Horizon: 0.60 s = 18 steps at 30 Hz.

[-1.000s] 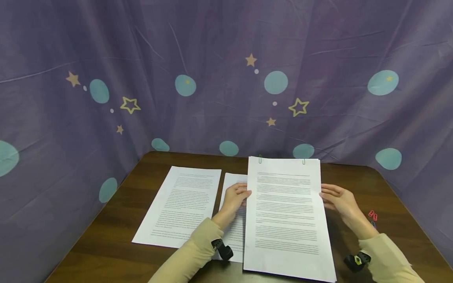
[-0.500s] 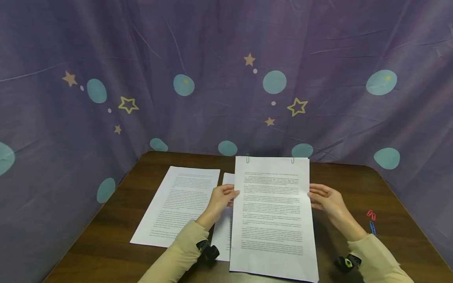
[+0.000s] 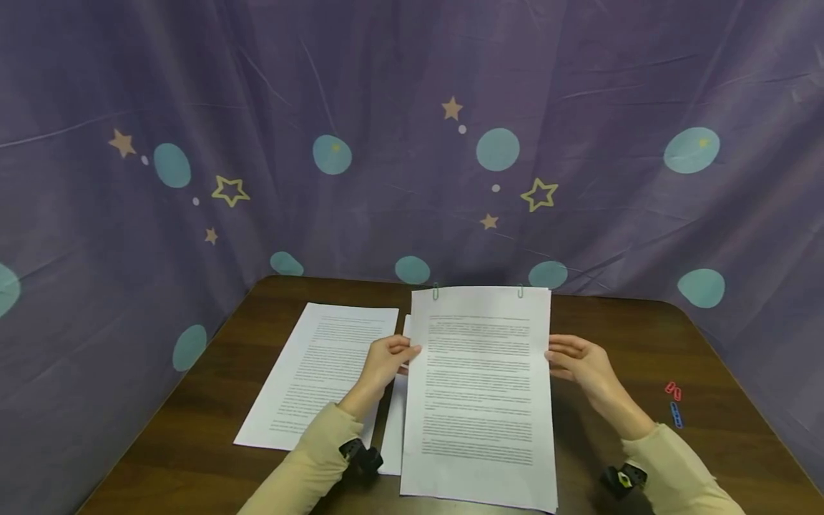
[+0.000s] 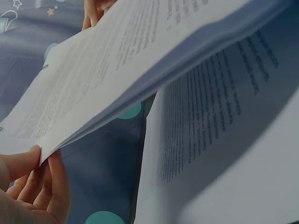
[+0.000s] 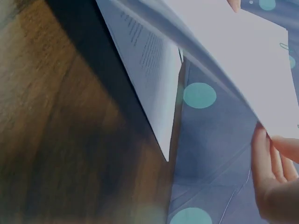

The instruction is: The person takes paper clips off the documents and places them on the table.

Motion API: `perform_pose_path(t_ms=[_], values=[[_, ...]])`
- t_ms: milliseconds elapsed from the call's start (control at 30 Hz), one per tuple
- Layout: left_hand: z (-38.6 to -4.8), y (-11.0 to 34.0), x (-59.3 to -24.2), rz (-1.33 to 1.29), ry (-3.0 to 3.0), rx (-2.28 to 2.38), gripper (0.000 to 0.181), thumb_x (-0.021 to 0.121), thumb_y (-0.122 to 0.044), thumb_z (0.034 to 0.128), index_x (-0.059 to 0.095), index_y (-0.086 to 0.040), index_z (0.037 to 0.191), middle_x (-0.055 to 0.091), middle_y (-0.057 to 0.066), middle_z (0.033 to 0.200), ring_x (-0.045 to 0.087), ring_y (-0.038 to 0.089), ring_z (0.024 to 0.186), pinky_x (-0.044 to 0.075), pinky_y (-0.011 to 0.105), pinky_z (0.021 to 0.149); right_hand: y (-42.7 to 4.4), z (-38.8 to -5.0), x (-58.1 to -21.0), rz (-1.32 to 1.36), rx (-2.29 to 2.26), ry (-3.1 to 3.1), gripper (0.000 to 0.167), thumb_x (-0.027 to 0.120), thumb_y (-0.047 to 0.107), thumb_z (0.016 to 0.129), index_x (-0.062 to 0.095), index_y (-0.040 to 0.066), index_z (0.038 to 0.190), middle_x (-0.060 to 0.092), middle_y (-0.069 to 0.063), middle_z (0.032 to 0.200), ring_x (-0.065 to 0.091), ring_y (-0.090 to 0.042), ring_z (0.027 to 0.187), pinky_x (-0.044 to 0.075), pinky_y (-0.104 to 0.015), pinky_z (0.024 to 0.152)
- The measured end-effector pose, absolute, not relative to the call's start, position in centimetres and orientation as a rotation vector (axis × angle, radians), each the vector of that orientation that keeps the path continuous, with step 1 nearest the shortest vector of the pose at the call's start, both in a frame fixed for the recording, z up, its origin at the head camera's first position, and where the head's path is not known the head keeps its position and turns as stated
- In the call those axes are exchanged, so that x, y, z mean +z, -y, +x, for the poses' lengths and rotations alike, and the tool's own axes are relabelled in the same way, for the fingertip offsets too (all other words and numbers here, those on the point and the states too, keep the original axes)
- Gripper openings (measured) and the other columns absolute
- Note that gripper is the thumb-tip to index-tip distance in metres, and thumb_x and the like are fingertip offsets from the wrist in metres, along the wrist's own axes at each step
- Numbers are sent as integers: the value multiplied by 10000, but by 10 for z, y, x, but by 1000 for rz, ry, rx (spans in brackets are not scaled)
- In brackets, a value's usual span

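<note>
A stack of printed sheets (image 3: 479,393) is held up above the table, with a green paper clip (image 3: 435,292) and a second green paper clip (image 3: 520,291) on its top edge. My left hand (image 3: 380,363) pinches the stack's left edge, thumb in front and fingers behind. On the opposite edge, my right hand (image 3: 589,368) pinches it in the same way. The left wrist view shows the lifted sheets (image 4: 88,88) tilted over other printed paper (image 4: 224,154). A gap between the held stack and the paper beneath also appears in the right wrist view.
Another printed stack (image 3: 322,365) lies flat on the left of the brown table (image 3: 714,458). Beside it, more paper (image 3: 394,436) is mostly hidden by the held stack. Red paper clips (image 3: 673,391) and a blue paper clip (image 3: 676,415) lie at the right. A patterned curtain (image 3: 386,214) stands behind.
Both hands have carried the clipped stack to the left, covering more of the paper below. The blue paper clip, mostly hidden by my right arm before, now shows fully.
</note>
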<state>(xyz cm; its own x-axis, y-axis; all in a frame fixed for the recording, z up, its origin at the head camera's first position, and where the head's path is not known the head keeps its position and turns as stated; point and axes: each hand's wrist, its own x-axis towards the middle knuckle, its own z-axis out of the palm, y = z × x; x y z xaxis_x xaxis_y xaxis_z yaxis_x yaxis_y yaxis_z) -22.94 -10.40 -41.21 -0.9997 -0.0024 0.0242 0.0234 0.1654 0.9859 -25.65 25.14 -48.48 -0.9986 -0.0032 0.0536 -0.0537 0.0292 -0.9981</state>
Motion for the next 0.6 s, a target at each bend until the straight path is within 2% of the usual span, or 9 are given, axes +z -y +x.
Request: perform_pose_path(t_ms=[200,367,433,600], values=[[-229,107,-412,3,2358,-2060,163,629,-44,796,601,101,865,659,139,778,557,85,583,487,470,627,-258,-275,-499,112,2085,2217,472,710,227,740,547,43,1144,613,-160,1014,621,-251,856,516,-360,676],[-231,109,-412,-4,2329,-2090,152,624,-15,791,590,121,850,656,127,751,553,86,574,496,411,588,-264,-296,-502,229,1887,2138,386,699,203,755,596,79,1106,642,-129,941,637,-231,792,522,-315,614],[-231,109,-411,6,2315,-2102,149,625,-15,792,589,117,852,655,99,742,556,82,581,498,390,589,-260,-294,-486,287,1818,2106,341,698,164,759,615,75,1078,653,-103,903,641,-190,757,518,-263,589],[-229,108,-410,-8,2279,-2111,153,626,-23,793,587,111,855,651,71,731,556,76,582,498,411,611,-216,-244,-391,286,1524,2179,279,660,87,787,609,-15,1042,637,-161,916,604,-55,755,473,-138,641]])
